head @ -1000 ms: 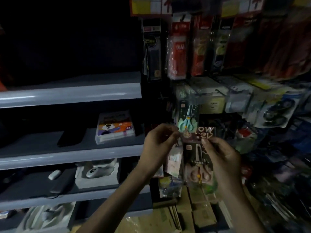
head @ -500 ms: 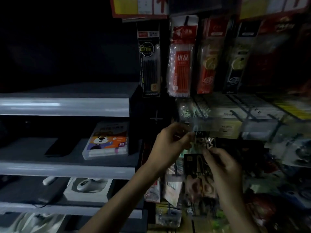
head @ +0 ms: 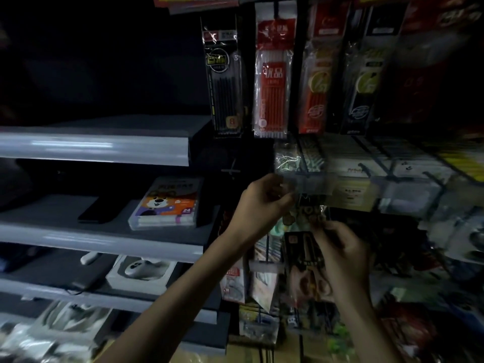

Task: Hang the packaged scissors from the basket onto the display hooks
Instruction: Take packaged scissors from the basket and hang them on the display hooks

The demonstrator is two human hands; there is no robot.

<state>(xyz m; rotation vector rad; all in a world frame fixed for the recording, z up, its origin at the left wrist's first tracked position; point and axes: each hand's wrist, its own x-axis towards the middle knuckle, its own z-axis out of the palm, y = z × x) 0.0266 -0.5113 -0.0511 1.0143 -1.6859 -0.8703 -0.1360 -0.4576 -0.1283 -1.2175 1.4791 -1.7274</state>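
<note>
The left hand (head: 262, 203) is raised just below and left of the clear tag (head: 310, 183) at the front of a hook (head: 303, 163). Its fingers (head: 284, 199) are bent together and pinch the top of a mint pack (head: 280, 228) of scissors. That pack hangs under the tag, mostly hidden behind the hand. Blur hides whether the pack's hole is on the hook.

The right hand (head: 340, 252) is lower, below and right of the tag. Its fingers (head: 323, 226) are curled round a dark pack (head: 301, 254) of scissors, gripping it near the top edge. The dark pack hangs straight down below the tag, and pinkish handles show at its lower end. The mint pack sits between the two hands, touching or overlapping the dark one.

Above the tag hang a red pen pack (head: 272, 82) and, to its left, a black pencil pack (head: 222, 82). Well left of the tag a crayon box (head: 167, 205) with a cartoon animal lies flat on a grey shelf (head: 99, 237). Right of the tag more hooks carry pale boxed goods, too blurred to tell apart.
</note>
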